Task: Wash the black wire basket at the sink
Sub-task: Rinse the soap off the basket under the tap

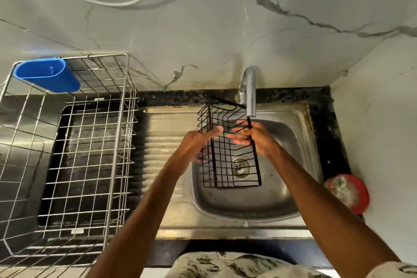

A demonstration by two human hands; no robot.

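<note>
The black wire basket (228, 156) hangs tilted over the steel sink bowl (282, 187), its far end just under the chrome tap (249, 92). My right hand (252, 136) grips the basket's right rim bar, fingers curled around it. My left hand (198, 142) lies against the basket's left side with fingers stretched along the wires; its lower fingers are blurred. The drain (241, 166) shows through the basket's mesh. I cannot make out running water.
A large silver wire dish rack (90, 146) with a blue plastic cup holder (47, 74) stands on the left counter. The ribbed drainboard (167, 142) lies between rack and bowl. A red container (352, 194) sits on the black counter at the right. Marble wall behind.
</note>
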